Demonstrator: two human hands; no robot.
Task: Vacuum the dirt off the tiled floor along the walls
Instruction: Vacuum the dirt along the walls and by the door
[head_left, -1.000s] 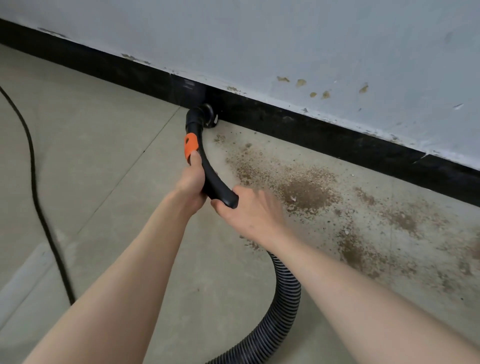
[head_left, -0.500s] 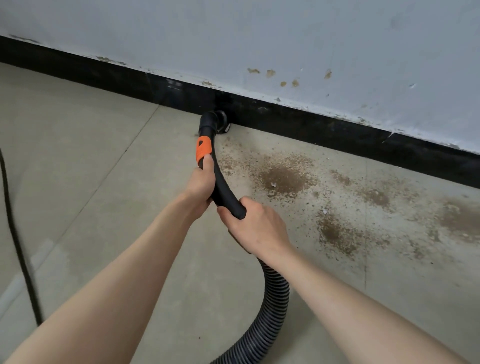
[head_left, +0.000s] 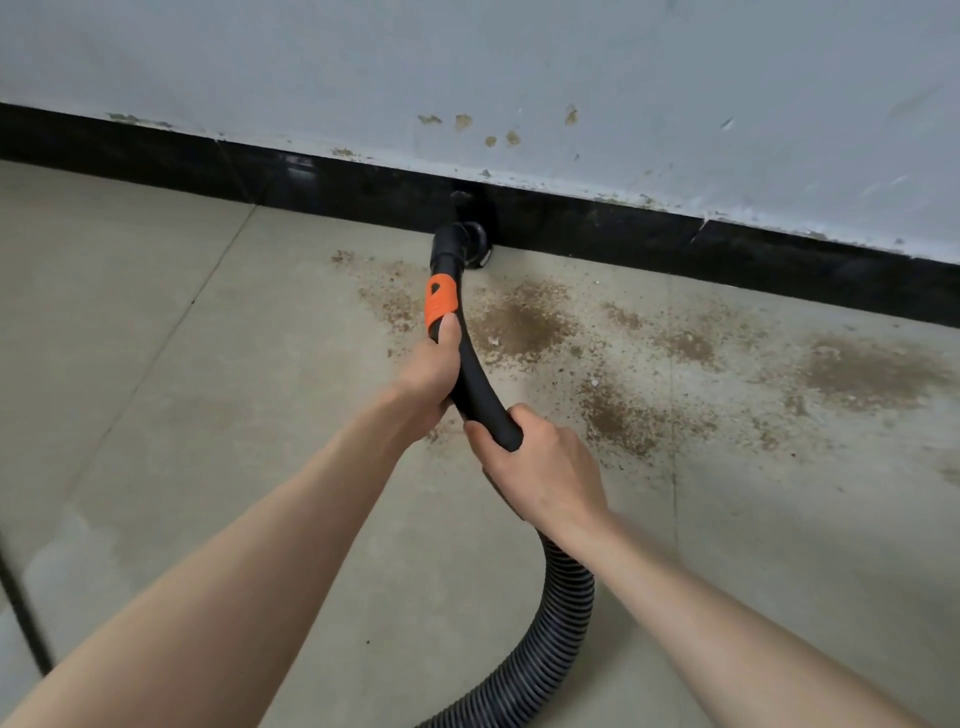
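I'm losing the ribbed hose (head_left: 563, 618) under my right forearm & off the bottom edge; cable (head_left: 21, 618) at left is blurring, cut off too.

A thin black cable (head_left: 18, 618) runs along the lower left edge of the view, lying on the floor and blurred. Higher up, small tan chipped spots (head_left: 491, 127) mark the pale paint in a loose cluster, with a ragged line of flaked paint (head_left: 623, 200) along its lower edge, just above the black skirting.
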